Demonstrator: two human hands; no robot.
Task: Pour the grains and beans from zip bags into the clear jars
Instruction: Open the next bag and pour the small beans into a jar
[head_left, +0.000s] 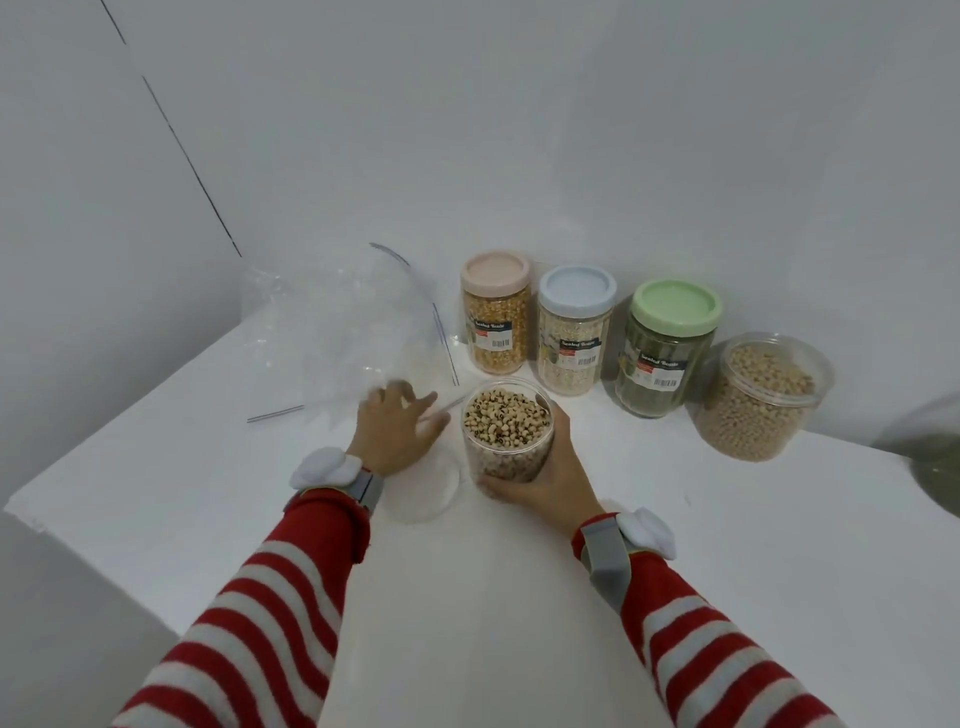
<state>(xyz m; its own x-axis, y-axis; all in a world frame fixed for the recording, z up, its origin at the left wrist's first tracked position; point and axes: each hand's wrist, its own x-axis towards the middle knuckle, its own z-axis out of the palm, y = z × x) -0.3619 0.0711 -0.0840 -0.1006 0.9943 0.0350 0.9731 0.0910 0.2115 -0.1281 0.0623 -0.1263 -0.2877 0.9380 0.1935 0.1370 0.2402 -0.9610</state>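
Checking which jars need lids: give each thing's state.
Pink-lidded jar: closed, full.
Blue-lidded jar: closed, full.
Green-lidded jar: closed, full.
Black-eyed bean jar: lidless, full.
Right-end jar: lidless, nearly full.
Clear lid: flat on table.
Zip bags: empty, crumpled.
Left hand: open.
Right hand: grips black-eyed bean jar.

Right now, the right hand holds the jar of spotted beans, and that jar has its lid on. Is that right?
Not quite. The head view shows the right hand holding the jar of spotted beans, but that jar is open, with no lid on.
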